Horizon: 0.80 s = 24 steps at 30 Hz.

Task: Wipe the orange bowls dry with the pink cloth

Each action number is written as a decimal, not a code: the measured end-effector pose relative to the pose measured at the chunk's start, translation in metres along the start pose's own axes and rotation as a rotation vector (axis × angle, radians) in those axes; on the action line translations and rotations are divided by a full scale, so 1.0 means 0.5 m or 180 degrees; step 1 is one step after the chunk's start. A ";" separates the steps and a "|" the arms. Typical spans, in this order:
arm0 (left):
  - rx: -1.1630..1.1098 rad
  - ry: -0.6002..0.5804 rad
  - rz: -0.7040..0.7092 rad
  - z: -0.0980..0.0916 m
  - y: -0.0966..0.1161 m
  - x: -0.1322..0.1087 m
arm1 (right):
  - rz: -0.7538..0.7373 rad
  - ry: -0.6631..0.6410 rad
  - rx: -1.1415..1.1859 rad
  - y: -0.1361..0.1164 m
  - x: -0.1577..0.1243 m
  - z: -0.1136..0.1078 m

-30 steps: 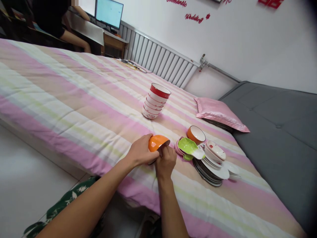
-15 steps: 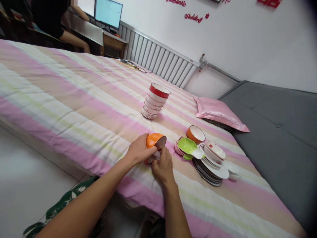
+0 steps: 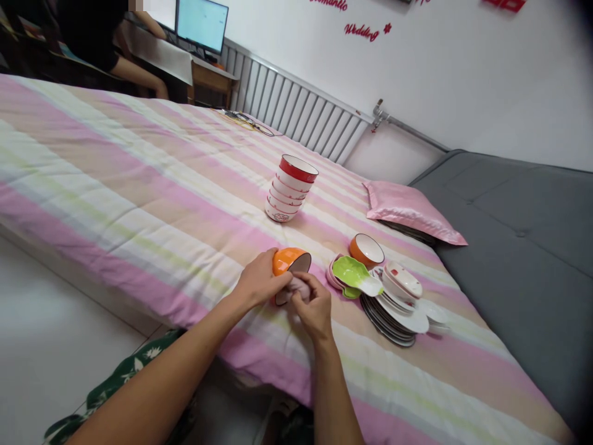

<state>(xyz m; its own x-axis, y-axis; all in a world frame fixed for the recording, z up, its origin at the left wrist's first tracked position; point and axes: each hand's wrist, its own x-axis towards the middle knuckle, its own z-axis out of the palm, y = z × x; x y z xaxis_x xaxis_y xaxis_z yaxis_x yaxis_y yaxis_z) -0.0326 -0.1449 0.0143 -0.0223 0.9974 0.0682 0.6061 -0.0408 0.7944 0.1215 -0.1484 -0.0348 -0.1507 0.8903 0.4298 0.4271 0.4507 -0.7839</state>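
An orange bowl (image 3: 288, 258) sits in the grip of the left hand (image 3: 260, 282), tipped on its side over the near edge of the bed (image 3: 152, 204), its mouth turned toward the right hand (image 3: 315, 303). The left hand wraps the bowl's outer wall, thumb near the rim; the right hand, fingers bunched, pinches what looks like a pale pink cloth (image 3: 302, 288) at that mouth, touching or nearly touching the left thumb. The step in hand reads as wiping the bowl, and the next move calls for the left hand to hold or turn the bowl while the right presses the cloth along the inner wall; how much of the inside is done cannot be told. Just beyond the right hand, to its right, lie a green leaf-shaped dish (image 3: 348, 270) over pink ones, with a second orange bowl (image 3: 365, 250) upright behind them. Farther right of that hand, a pile of plates (image 3: 389, 329) carries a white dish with red marks (image 3: 402, 279). Straight ahead of both hands, well apart, stands a stack of red-and-white bowls (image 3: 291, 190). Farther out, ahead and to the right of the right hand, rests a pink pillow (image 3: 412, 211).
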 end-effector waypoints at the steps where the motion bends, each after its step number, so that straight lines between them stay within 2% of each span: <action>1: -0.0026 -0.0001 0.0017 0.000 0.000 0.000 | -0.0130 0.0294 -0.0086 0.003 0.001 -0.001; 4: -0.0057 -0.0031 0.0038 0.000 -0.001 0.001 | -0.0869 0.1065 -0.0679 0.016 0.002 0.003; 7: 0.0010 -0.0015 0.0022 -0.001 0.000 0.001 | -0.1342 0.1198 -0.1170 0.032 0.004 0.018; 13: -0.0033 -0.0010 0.0075 -0.002 0.001 -0.002 | -0.1027 0.0463 -0.1180 0.047 0.009 0.044; 24: 0.0138 -0.0006 -0.0013 0.004 0.000 -0.002 | -0.0484 -0.0178 -0.0839 0.023 0.002 0.042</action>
<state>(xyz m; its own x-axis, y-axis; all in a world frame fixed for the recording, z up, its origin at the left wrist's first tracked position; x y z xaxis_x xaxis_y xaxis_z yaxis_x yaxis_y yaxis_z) -0.0310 -0.1455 0.0128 -0.0233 0.9977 0.0637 0.6398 -0.0341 0.7678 0.1076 -0.1409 -0.0530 -0.2763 0.8194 0.5022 0.6114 0.5531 -0.5660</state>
